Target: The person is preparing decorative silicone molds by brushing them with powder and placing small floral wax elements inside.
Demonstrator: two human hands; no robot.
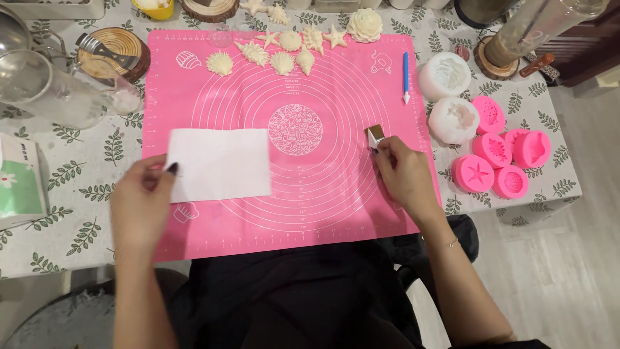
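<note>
Pinching white sheet (219,164) edge w/ left hand (142,203), right hand (403,174) gripping small gold-capped bottle (374,136) on pink mat (323,213); shell casts (282,63) already demoulded, sheet bare.

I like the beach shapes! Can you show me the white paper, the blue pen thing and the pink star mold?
White paper (219,163), head view, middle of the sheet.
Blue pen tool (406,76), head view, on its blue shaft.
Pink star mold (473,173), head view, on the star hollow.

Small jar (374,136) half-hidden by fingers (387,150)
</note>
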